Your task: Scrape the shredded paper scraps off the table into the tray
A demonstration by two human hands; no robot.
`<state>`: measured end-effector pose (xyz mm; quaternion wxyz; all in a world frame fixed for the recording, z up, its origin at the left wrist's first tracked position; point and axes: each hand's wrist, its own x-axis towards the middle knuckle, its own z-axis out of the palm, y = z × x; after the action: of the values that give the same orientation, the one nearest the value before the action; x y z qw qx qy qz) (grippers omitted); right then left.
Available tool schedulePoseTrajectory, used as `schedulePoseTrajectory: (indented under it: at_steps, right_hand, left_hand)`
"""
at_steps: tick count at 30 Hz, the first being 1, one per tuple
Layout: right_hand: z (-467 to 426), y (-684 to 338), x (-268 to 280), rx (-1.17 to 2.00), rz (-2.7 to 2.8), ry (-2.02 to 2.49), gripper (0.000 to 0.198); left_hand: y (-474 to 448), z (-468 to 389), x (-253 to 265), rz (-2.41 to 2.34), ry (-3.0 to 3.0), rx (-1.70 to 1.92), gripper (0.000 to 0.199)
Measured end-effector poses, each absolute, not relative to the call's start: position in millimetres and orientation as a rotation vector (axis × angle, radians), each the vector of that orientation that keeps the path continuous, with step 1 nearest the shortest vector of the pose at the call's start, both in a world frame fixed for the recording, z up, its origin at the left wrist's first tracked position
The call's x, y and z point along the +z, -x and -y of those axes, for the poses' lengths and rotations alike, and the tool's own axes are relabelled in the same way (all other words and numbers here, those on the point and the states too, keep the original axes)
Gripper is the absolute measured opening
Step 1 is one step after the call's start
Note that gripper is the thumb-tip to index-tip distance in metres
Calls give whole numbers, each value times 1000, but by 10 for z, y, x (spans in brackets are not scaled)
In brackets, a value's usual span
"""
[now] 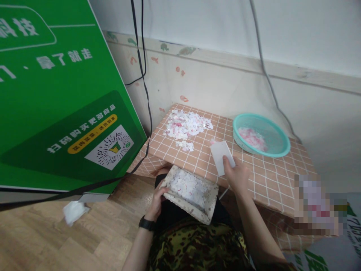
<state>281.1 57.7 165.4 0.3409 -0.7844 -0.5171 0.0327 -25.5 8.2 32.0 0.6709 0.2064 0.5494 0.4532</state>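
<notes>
Pinching a flat white rectangular card [222,156] between thumb and fingers, the right hand [237,175] is pressing its lower end while the card lies on the tabletop covered in orange-and-white checked cloth [262,177], its far edge pointing toward eleven o'clock. The left hand [157,202] is curling closed around the near-left rim of a shallow rectangular speckled tray [208,205], holding it tilted just below the table's front edge, at about seven o'clock from the card.

A layer of small white and pink paper scraps [188,187] is already lying in the tray, so part of the gathering looks done. A much larger heap of white and pink scraps [186,126] is sitting on the cloth at eleven o'clock from the card, well apart from it, so most of the work seems to remain. At two o'clock a round turquoise plastic basin [278,150] is holding pink pieces in what looks like water.
</notes>
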Motion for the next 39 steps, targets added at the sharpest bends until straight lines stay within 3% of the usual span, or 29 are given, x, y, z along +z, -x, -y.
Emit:
schedulePoseTrajectory:
  at_steps: [10,20,32,39]
  right_hand:
    - [-469,-2473,1584,267,1493,1853,49]
    - [-730,-2887,1655,254,1422,1986,53]
    - [-1331,-3223,1977,-61,1773,1947,41]
    - [-1023,-3219,1782,-367,1710,2127,39]
  left_hand:
    - [193,-54,276,-1168,-617,1078,65]
    - [295,-56,115,-1122,-700,1105,64]
    - [320,-36,-84,-1120,-721,1062,68]
    - [305,-15,-9,-1134,-716,1104,67]
